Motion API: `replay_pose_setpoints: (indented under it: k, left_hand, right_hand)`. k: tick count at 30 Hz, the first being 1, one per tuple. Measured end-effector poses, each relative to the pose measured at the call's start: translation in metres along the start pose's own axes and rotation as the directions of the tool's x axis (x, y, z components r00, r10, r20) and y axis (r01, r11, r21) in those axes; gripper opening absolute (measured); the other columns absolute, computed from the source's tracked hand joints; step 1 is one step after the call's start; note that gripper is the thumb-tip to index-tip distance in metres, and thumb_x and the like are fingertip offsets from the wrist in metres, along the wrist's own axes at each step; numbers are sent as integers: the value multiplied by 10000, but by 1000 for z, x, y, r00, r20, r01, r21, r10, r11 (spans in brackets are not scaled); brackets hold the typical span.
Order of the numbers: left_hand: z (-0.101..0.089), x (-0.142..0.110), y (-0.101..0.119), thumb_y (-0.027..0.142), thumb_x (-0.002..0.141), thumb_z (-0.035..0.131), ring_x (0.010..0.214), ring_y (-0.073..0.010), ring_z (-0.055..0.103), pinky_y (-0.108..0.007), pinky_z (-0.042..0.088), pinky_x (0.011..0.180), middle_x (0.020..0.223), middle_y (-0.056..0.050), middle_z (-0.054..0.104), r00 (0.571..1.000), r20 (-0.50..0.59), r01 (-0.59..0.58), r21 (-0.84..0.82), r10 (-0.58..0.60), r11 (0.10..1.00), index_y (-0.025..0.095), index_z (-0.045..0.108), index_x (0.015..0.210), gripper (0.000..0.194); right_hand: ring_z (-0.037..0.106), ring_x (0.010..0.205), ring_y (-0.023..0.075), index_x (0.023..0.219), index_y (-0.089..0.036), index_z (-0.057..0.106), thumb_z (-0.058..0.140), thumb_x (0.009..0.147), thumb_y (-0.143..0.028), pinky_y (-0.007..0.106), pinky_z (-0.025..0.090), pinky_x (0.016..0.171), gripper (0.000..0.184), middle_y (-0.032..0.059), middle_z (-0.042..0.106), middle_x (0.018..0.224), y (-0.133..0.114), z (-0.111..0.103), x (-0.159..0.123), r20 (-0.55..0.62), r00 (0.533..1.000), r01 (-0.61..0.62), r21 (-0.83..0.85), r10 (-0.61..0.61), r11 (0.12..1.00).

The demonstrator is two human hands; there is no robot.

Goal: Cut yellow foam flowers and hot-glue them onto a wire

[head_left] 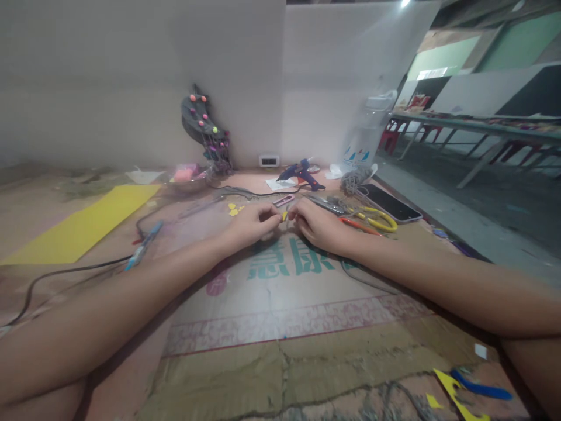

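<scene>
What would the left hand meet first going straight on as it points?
From the left hand, likely the right hand, just past the small yellow piece; exact depth is unclear.

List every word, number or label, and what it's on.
No text can be quoted with certainty.
Cardboard: large green characters, partly covered, too blurred to read.
Same cardboard: pink emblem, illegible.
Small white device: display too small to read.
Clear bottle: blue marks, no legible wording.
</scene>
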State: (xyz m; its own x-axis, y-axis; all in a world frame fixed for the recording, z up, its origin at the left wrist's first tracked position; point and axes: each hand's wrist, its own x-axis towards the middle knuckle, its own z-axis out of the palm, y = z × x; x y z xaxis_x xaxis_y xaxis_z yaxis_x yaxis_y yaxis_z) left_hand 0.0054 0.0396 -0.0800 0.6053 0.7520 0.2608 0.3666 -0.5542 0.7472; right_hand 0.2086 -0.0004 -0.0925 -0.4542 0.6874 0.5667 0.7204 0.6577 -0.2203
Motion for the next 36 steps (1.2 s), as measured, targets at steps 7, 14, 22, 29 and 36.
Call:
replay_pose_setpoints:
  k: [7, 14, 22, 29, 36]
  left_hand:
    - [-1, -1, 4, 299, 853, 512, 662, -139, 564, -229, 398, 606, 739, -18, 683, 997, 8, -81, 130, 81, 988, 154, 653, 780, 214]
    - [2, -4, 4, 287, 870, 509, 670, -144, 543, -246, 372, 615, 718, -17, 637, 979, -19, -187, 292, 202, 938, 160, 631, 738, 221]
    - [3, -6, 3, 282, 870, 527, 657, -137, 542, -243, 369, 610, 704, -13, 634, 964, -6, -249, 345, 267, 905, 161, 631, 730, 212]
    - [3, -4, 1, 279, 872, 525, 653, -133, 541, -237, 371, 602, 701, -10, 633, 962, 5, -262, 316, 274, 912, 156, 646, 743, 216]
    - [1, -4, 5, 290, 866, 514, 665, -142, 554, -240, 381, 601, 713, -16, 650, 983, -6, -173, 272, 182, 947, 155, 646, 740, 227]
  right_hand:
    - [544, 756, 173, 841, -177, 621, 506, 925, -180, 291, 424, 705, 143, 50, 630, 810, 0, -1, 1, 11, 1000, 20, 47, -21, 999]
    - [544, 726, 160, 808, -169, 640, 517, 929, -232, 286, 416, 687, 183, 37, 635, 764, -2, -2, 2, -22, 1000, 1, 128, 1, 992]
    - [533, 679, 148, 789, -158, 632, 511, 883, -179, 262, 399, 648, 154, 30, 625, 725, -6, -4, 2, 4, 1000, -32, 131, 31, 991]
    - [541, 685, 147, 806, -154, 625, 498, 883, -154, 255, 403, 659, 149, 31, 629, 735, -6, -4, 2, 20, 999, -29, 125, 27, 992]
    - [562, 729, 161, 851, -148, 633, 458, 939, -211, 267, 411, 681, 206, 50, 646, 780, -5, -7, 2, 39, 999, -41, 165, 35, 985]
